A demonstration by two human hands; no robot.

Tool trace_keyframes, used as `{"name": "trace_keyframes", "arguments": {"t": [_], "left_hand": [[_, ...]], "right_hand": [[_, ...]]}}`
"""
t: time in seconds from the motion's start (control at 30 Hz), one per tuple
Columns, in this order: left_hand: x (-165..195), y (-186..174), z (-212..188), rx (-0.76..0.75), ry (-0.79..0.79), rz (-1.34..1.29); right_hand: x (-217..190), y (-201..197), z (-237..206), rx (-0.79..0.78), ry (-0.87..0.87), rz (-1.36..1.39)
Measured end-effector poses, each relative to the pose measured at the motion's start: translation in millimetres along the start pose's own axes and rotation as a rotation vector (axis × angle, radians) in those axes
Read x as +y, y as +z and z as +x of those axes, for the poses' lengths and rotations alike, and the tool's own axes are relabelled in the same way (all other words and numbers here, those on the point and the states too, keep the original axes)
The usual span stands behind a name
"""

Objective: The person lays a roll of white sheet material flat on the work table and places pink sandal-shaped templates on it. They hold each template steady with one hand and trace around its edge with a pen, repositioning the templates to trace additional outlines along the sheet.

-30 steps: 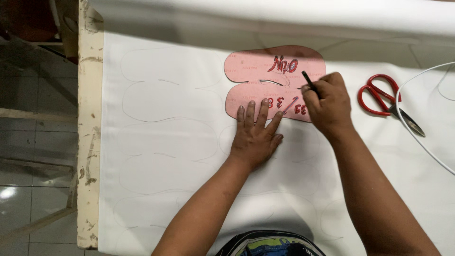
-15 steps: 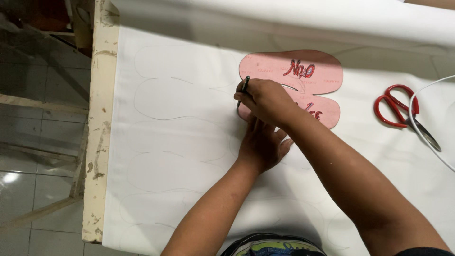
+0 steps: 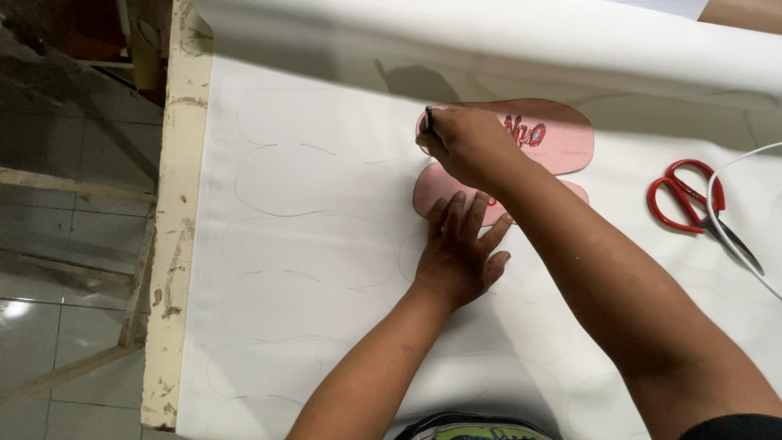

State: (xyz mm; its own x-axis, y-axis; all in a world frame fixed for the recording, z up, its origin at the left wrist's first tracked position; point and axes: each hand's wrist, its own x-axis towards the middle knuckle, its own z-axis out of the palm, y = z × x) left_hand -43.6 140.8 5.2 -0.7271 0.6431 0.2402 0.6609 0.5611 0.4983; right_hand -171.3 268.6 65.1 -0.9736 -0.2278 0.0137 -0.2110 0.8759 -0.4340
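l hand [image 3: 460,253] flat, fingers spread, pinning thin stiff pink sole-shaped template [image 3: 562,138]; r hand [image 3: 464,143] pinches black pen [image 3: 428,119]. looks light, prob slides on white sheet [image 3: 326,244].

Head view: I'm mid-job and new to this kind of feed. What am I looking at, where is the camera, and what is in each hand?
There is no machine here: a person works with two bare hands, and the single camera sits on their head, looking down at a table. White sheet material covers the table, with faint pen outlines of sole shapes already on it. Two pink sole-shaped templates lie side by side on the sheet. The left hand presses flat on the nearer template. The right hand crosses above it and holds a dark pen at the left end of the farther template. Red-handled scissors and a white cord lie to the right.
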Motion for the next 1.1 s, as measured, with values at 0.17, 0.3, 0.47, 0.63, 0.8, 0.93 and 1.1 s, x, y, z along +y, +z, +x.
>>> {"name": "trace_keyframes", "arguments": {"t": [0.17, 0.3, 0.47, 0.63, 0.8, 0.93, 1.1], "left_hand": [[-2, 2, -1, 0.018, 0.014, 0.01], [-2, 8, 1, -0.032, -0.015, 0.052], [1, 11, 6, -0.034, -0.02, 0.118], [7, 8, 7, -0.005, -0.002, 0.156], [8, 8, 9, 0.011, 0.016, 0.136], [7, 9, 9, 0.015, 0.024, 0.13], [7, 8, 9, 0.009, 0.029, 0.12]], "right_hand": [[10, -1, 34, 0.132, -0.042, 0.128], [38, -20, 25, 0.192, 0.075, 0.132], [90, -63, -30, 0.206, 0.266, 0.088], [121, -86, -90, 0.313, 0.366, 0.16], [119, -76, -148, 0.377, 0.41, 0.129], [96, -57, -168, 0.369, 0.421, 0.019], [72, -30, -163, 0.415, 0.371, 0.3]]}}
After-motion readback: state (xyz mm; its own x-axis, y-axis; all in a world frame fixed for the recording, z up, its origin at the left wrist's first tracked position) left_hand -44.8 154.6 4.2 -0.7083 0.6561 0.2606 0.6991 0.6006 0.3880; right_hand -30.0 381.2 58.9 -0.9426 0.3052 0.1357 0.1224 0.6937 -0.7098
